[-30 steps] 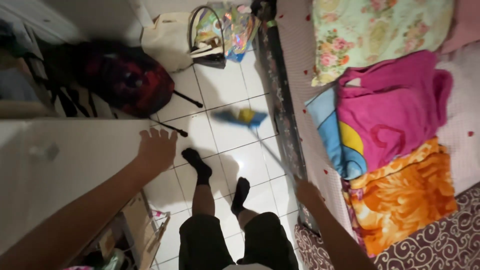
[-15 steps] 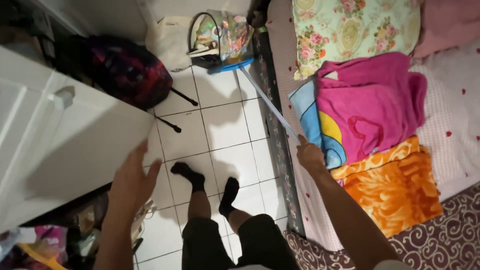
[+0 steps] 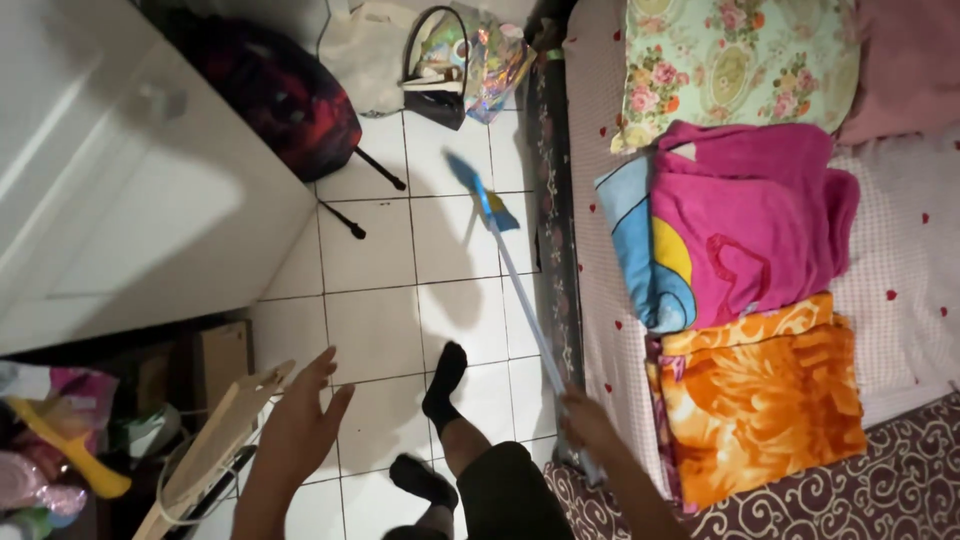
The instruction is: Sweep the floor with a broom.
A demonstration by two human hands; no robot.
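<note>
My right hand (image 3: pixel 590 423) grips the lower end of a long pale blue mop handle (image 3: pixel 520 300) beside the bed edge. The mop's blue head (image 3: pixel 480 190) rests on the white tiled floor (image 3: pixel 380 330) ahead of me. My left hand (image 3: pixel 300 425) hangs open over the floor with its fingers spread, holding nothing, close to a wooden frame (image 3: pixel 215 440). My feet in black socks (image 3: pixel 445 375) stand on the tiles between the two hands.
A bed (image 3: pixel 900 250) on the right carries a floral pillow (image 3: pixel 740 65), a pink towel (image 3: pixel 760 220) and an orange blanket (image 3: pixel 760 395). A white cabinet (image 3: pixel 120 190) stands left. A dark backpack (image 3: pixel 290 100) and bags (image 3: pixel 450 60) lie at the far end.
The mop head has swung from beside the bags back toward the middle of the floor. My left hand dropped away from the white cabinet and now hangs lower.
</note>
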